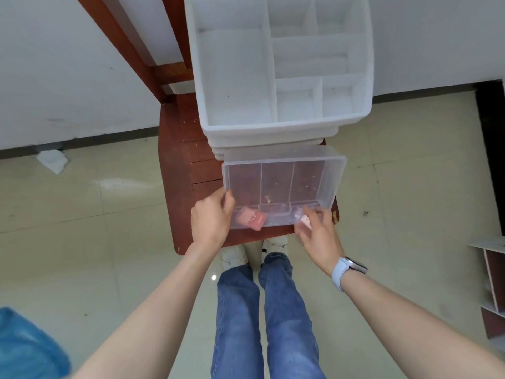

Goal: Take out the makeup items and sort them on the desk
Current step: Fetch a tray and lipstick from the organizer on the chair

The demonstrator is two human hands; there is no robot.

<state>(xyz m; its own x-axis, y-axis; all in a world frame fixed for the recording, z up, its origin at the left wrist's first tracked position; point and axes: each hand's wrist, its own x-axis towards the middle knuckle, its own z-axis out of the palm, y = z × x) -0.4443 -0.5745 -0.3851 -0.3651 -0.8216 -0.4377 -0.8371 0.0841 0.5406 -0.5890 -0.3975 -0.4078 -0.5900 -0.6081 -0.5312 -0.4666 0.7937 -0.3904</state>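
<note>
A clear plastic drawer (337,170) with dividers is pulled out from under a white organiser (235,77) that stands on a brown wooden chair seat (175,170). A pink square makeup item (252,218) lies in the drawer's near left corner. My left hand (211,220) grips the drawer's near left corner, thumb over the rim. At the near right corner, my right hand (318,236) has its fingers curled around a small pale pink item (304,221), partly hidden. The white organiser's compartments look empty.
The chair stands against a white wall on a pale tiled floor. A crumpled white tissue (52,160) lies at the wall on the left. A blue bag (27,348) is at the lower left, a wooden shelf unit (492,283) at the right.
</note>
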